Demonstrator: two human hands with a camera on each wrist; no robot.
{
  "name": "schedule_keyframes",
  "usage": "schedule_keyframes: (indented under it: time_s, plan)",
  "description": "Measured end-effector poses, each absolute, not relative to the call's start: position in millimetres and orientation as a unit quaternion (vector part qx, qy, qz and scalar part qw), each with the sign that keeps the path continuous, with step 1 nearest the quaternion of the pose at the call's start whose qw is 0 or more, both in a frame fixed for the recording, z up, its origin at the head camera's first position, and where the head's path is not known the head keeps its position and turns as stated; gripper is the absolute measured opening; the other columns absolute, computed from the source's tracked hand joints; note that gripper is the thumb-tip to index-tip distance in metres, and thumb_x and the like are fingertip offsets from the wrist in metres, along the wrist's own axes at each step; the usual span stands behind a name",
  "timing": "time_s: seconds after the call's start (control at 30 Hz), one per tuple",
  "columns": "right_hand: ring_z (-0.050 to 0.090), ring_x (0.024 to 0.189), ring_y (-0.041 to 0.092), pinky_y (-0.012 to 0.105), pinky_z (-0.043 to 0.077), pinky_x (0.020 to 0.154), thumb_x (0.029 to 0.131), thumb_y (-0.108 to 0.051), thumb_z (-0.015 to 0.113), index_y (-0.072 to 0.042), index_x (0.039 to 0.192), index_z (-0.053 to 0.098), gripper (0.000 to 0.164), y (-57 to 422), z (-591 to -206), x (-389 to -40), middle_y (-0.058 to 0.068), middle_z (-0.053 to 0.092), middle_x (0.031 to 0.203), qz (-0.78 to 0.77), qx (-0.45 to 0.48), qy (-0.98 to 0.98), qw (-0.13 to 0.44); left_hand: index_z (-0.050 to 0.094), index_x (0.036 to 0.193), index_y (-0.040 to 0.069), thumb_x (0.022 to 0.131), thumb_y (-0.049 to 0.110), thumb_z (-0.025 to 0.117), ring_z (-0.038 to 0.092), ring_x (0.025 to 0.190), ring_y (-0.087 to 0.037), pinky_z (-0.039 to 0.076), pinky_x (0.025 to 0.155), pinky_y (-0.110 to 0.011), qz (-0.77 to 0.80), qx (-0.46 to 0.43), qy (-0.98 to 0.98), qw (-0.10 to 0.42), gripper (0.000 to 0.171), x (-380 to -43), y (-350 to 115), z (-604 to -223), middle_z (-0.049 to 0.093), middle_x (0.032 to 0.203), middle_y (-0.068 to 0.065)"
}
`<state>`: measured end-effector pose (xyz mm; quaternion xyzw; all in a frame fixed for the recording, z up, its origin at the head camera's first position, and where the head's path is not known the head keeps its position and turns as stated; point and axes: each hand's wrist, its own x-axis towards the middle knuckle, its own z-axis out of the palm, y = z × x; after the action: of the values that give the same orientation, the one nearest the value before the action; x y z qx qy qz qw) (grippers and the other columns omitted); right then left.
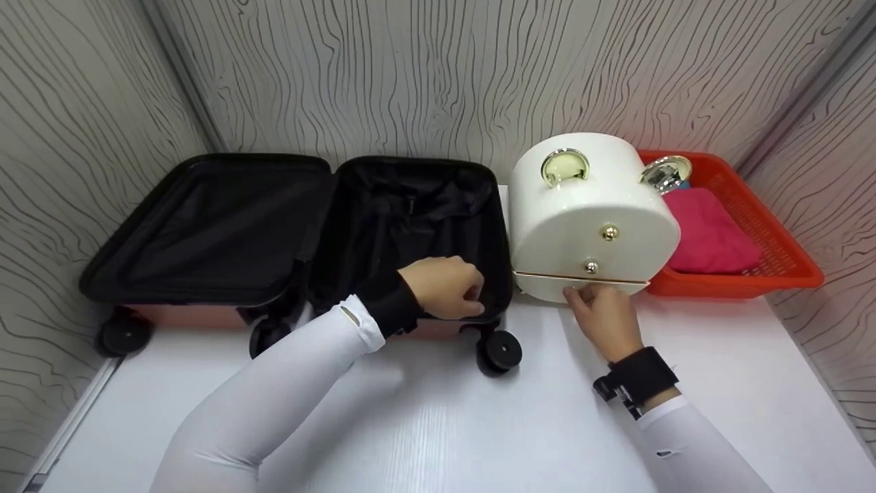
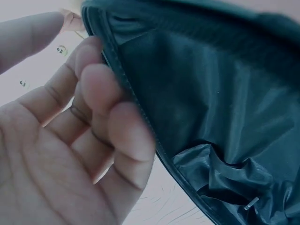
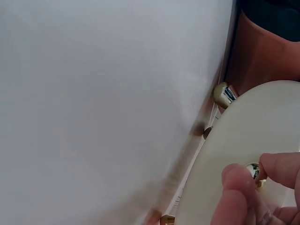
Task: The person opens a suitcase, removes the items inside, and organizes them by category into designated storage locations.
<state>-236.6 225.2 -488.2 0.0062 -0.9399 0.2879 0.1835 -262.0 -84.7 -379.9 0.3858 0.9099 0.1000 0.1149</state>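
Observation:
A rounded white storage box [image 1: 595, 198] with gold handles on top stands right of the open black-lined suitcase [image 1: 410, 205]. Two small knobs show on its front, above a gold-edged lower drawer [image 1: 547, 284]. At that drawer is my right hand [image 1: 606, 318], its thumb and finger pinching the drawer's knob [image 3: 253, 170], which the head view hides. Over the front right part of the suitcase hovers my left hand [image 1: 445, 287]. Its fingers are loosely bent and hold nothing; in the left wrist view they lie close to the suitcase rim [image 2: 136, 101].
Behind and right of the box is a red plastic basket [image 1: 787, 239] with a folded pink cloth [image 1: 712, 233] in it. The suitcase's other half [image 1: 212, 226] lies open at the left, wheels [image 1: 499, 352] facing the front. Patterned walls enclose the white table [image 1: 438, 424].

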Motion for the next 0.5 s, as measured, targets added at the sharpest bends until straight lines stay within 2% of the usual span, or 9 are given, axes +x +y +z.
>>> schedule_keyframes:
  time_s: [0.2,0.37,0.5]
  plan:
    - [0.057,0.062,0.024,0.035,0.042,0.062,0.103,-0.018,0.073,0.001,0.076,0.076,0.033,225.7,-490.9,-244.7,0.011,0.069,0.066,0.292,-0.001,-0.938,0.186,0.079,0.094,0.014,0.103,0.034,0.073,0.069,0.077,-0.017,0.059,0.075,-0.038,0.105,0.387,0.908,0.120,0.022,-260.5,-86.6,-383.1,0.076,0.087,0.001]
    - [0.063,0.068,0.031,0.039,0.047,0.064,0.106,-0.021,0.069,0.004,0.088,0.077,0.032,224.7,-493.2,-251.3,0.015,0.073,0.075,0.284,-0.004,-0.943,0.172,0.079,0.094,0.015,0.102,0.035,0.073,0.070,0.079,-0.018,0.060,0.077,-0.040,0.108,0.385,0.908,0.122,0.023,-259.2,-86.3,-385.6,0.077,0.088,0.001]
    - [0.066,0.075,0.036,0.047,0.051,0.070,0.108,-0.023,0.063,0.007,0.099,0.075,0.034,224.4,-492.8,-259.1,0.019,0.072,0.083,0.273,-0.006,-0.947,0.166,0.078,0.093,0.015,0.103,0.037,0.073,0.070,0.081,-0.019,0.060,0.078,-0.041,0.108,0.381,0.910,0.123,0.024,-258.0,-86.4,-386.9,0.076,0.089,0.001]
